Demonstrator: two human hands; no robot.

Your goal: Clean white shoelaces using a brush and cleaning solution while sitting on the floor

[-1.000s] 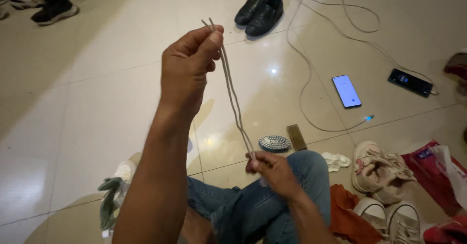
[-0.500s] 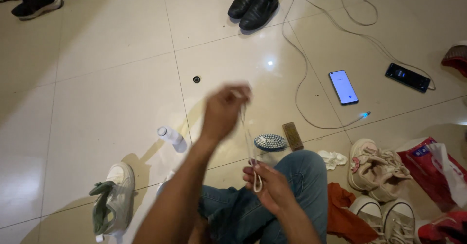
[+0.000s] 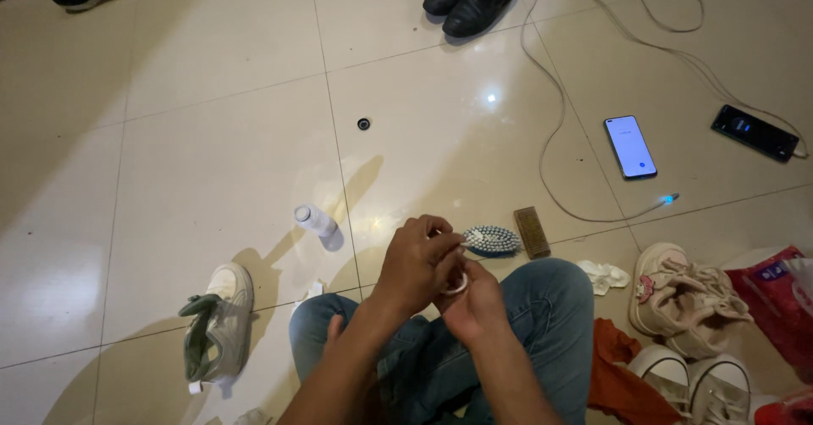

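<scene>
A: What is the person doing with the hands?

B: Sitting on the floor [image 3: 212, 162], and both hands are together over the knee. The left hand [image 3: 417, 266] and the right hand [image 3: 468, 300] are closing on a white lace [image 3: 458, 284]. The lace is making a small loop between the fingers, at the middle of the picture.

A: Is the lace wound up fully?

B: It is looking mostly gathered. I am seeing only the small loop and no long end hanging, but part of it is hiding inside the hands, so I cannot tell if all of it is wound.

A: And the shoes?

B: A white and green shoe [image 3: 214, 328] is lying at 9 o'clock from the hands, well apart. I cannot tell if it is having a lace. More white shoes [image 3: 688, 296] are lying at 3 o'clock.

A: Other things?

B: A brush [image 3: 491, 240] is lying just beyond the hands at 1 o'clock, a brown block [image 3: 532, 232] beside it, a small bottle [image 3: 315, 220] at 10 o'clock, and two phones [image 3: 630, 146] far at 2 o'clock.
</scene>
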